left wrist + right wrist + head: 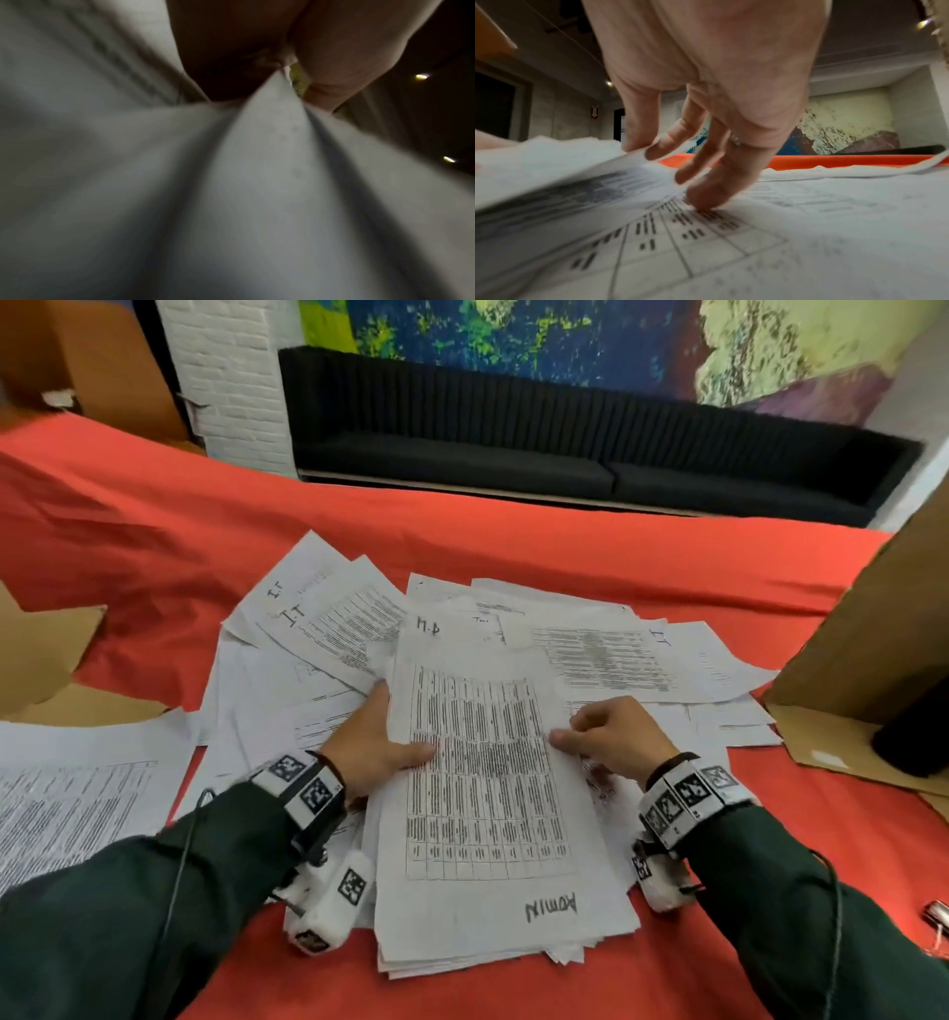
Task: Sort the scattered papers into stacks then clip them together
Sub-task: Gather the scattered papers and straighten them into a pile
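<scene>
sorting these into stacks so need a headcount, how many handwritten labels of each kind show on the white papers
Black handwritten "I.T" labels on white printed sheets: 3
Black handwritten "ADMIN" label on the white gridded top sheet: 1
Black handwritten label, hard to read: 1
Total: 5

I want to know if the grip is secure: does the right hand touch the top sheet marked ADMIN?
Touching. The right wrist view shows the right hand pinching the raised edge of the ADMIN sheet between thumb and forefinger.
</scene>
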### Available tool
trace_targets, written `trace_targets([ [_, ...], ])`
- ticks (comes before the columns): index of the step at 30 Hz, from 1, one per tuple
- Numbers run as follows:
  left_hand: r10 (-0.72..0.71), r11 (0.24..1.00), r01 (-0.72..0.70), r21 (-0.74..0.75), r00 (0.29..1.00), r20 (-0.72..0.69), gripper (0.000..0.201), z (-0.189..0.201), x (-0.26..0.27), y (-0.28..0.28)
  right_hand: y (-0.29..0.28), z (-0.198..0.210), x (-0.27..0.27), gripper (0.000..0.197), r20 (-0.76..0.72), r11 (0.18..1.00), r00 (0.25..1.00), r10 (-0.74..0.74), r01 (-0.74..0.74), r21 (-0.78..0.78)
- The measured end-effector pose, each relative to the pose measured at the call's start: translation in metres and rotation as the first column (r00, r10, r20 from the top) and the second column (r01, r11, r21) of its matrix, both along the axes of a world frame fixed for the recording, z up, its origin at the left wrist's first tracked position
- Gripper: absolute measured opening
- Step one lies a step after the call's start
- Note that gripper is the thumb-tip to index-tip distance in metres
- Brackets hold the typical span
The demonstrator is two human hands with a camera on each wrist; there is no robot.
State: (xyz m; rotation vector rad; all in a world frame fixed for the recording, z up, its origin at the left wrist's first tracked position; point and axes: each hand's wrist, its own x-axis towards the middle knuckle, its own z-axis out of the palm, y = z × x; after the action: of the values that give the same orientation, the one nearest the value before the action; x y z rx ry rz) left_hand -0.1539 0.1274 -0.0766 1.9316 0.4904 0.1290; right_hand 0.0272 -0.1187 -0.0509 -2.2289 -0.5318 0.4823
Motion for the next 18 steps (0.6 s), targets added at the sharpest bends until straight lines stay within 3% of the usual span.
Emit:
trace_targets([
  [2,-0.066,0.989,0.047,0.138,0.988,0.138,0.098,0.025,-0.004,-0.001,-0.007,0.000,0.007,0.057,0.036,0.998,0.997,-0.068,0.067,0.017],
  [4,-0.168,0.978,0.124,0.165,0.943,0.287,0.099,0.058,-0.008,-0.005,-0.017,0.005,0.008,0.088,-0.058,0.967,0.986,-0.154,0.163,0.194],
  [5,-0.213,0.976,0.180,0.126,0.909,0.357,0.098,0.075,-0.011,-0.009,-0.022,0.012,0.004,0.089,-0.094,0.937,0.989,-0.112,0.137,0.321],
  [7,-0.253,0.960,0.278,0.015,0.846,0.469,0.092,0.105,-0.013,-0.017,-0.030,0.027,-0.005,0.068,-0.083,0.827,0.995,0.049,0.006,0.562],
  [9,-0.237,0.960,0.279,0.000,0.814,0.530,0.068,0.129,-0.013,-0.027,-0.035,0.048,-0.019,0.050,-0.037,0.679,0.994,0.099,-0.040,0.733],
  [11,-0.128,0.992,0.105,0.073,0.810,0.573,0.033,0.146,-0.011,-0.039,-0.039,0.067,-0.029,0.040,0.026,0.589,1.000,0.015,-0.030,0.807],
  [12,-0.082,0.990,-0.004,0.142,0.799,0.596,0.017,0.150,-0.010,-0.043,-0.039,0.077,-0.032,0.030,0.080,0.585,0.995,-0.051,-0.035,0.810],
  [13,-0.054,0.971,-0.102,0.216,0.789,0.612,0.012,0.154,-0.011,-0.051,-0.038,0.086,-0.035,0.019,0.134,0.585,0.986,-0.101,-0.050,0.810],
  [15,-0.029,0.911,-0.242,0.333,0.769,0.638,0.043,0.155,-0.011,-0.066,-0.035,0.102,-0.046,0.022,0.227,0.533,0.962,-0.151,-0.114,0.838],
  [16,-0.009,0.903,-0.280,0.326,0.746,0.666,0.047,0.154,-0.009,-0.070,-0.033,0.108,-0.052,0.031,0.285,0.515,0.947,-0.151,-0.171,0.840],
  [18,0.043,0.969,-0.210,0.131,0.665,0.746,0.024,0.155,-0.007,-0.075,-0.034,0.114,-0.061,0.051,0.380,0.524,0.922,-0.077,-0.287,0.802],
])
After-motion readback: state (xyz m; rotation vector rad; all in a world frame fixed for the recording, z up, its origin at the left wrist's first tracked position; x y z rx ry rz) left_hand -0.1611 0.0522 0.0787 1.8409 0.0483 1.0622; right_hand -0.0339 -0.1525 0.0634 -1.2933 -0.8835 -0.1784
